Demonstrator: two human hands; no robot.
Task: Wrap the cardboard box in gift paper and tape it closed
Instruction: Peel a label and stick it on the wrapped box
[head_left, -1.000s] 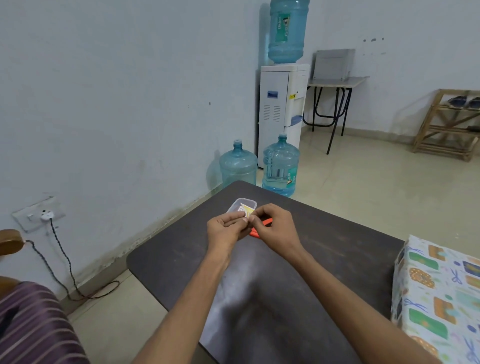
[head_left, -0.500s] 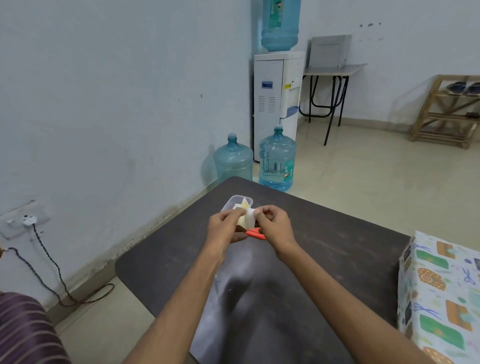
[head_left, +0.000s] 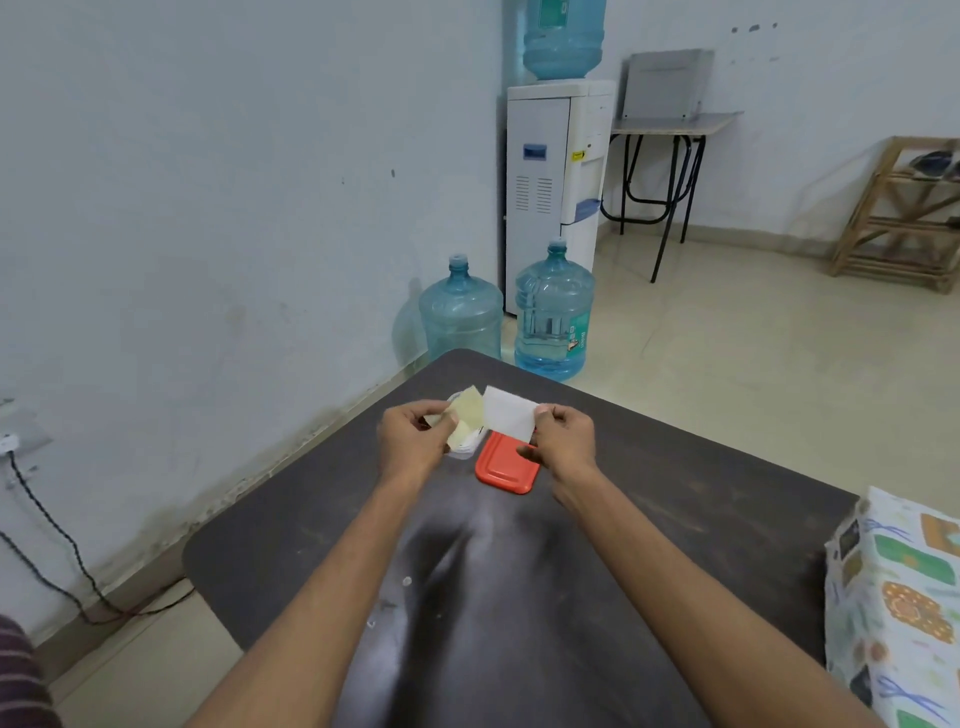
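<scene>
The left hand (head_left: 410, 441) has its fingers (head_left: 436, 415) curled in, thumb and forefinger pinching a pale yellow piece (head_left: 470, 410) by its near edge. The right hand (head_left: 563, 441) pinches the right end of a white piece (head_left: 509, 413) between thumb and forefinger, its other fingers folded loosely beneath. The two pieces meet edge to edge in the gap between the hands, held up above the bench (head_left: 675, 519). Whether they are one strip or two stuck together cannot be told.

Just below the right fingers a red lid (head_left: 504, 470) lies flat on the bench. Under the left fingers a clear container (head_left: 465, 452) shows only in part, touching the lid's left side.

The wrapped box (head_left: 904, 597), covered in patterned gift paper, stands well apart to the right of both hands and nearer the person, at the bench's edge.
</scene>
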